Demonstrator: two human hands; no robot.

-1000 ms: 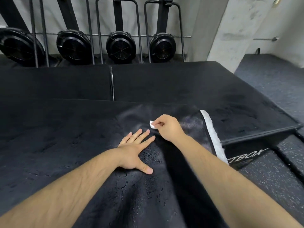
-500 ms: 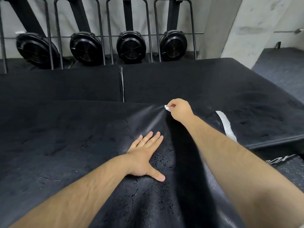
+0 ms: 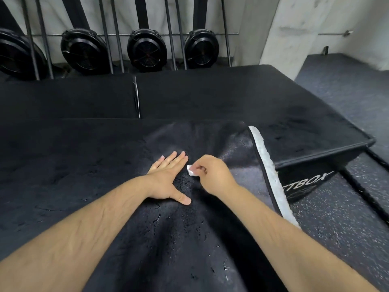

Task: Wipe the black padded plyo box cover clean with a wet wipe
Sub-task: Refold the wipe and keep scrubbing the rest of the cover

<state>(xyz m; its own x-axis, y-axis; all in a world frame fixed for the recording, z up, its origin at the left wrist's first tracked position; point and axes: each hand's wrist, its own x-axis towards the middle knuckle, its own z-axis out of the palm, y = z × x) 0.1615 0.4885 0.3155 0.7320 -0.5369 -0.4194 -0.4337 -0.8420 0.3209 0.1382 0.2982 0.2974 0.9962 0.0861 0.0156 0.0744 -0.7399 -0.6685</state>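
the black padded cover [image 3: 210, 239] lies spread over the near box, its glossy skin cracked and flecked, with soft folds running toward the camera. a white fuzzy strip [image 3: 267, 165] with dark piping runs down its right edge.

the left hand [image 3: 168, 180] lies flat on the cover, palm down. its fingers are straight and close together, pointing away, and the thumb is splayed out to the right. it grasps nothing and only presses on the material.

the right hand [image 3: 214, 175] sits just to the right of it, knuckles up, with the fingers curled in and clenched around a small wadded wet wipe [image 3: 191, 170]. only a white nub of the wipe shows, poking out at the left side of the curled fingers, between the thumb and the forefinger tip. the rest is hidden inside the grip. the nub rests against the cover in the narrow space between the two hands, just beside the forefinger edge of the left hand. whether it touches that hand cannot be told.

to the right, below the strip, the side of a box [image 3: 305, 184] shows pale letters reading "etbox", standing on speckled rubber floor [image 3: 336, 218]. beyond the cover lie two more black padded blocks [image 3: 210, 91] side by side, and behind them a row of round black fan wheels [image 3: 145, 51] stands against a pale wall, beside a concrete column [image 3: 294, 28].
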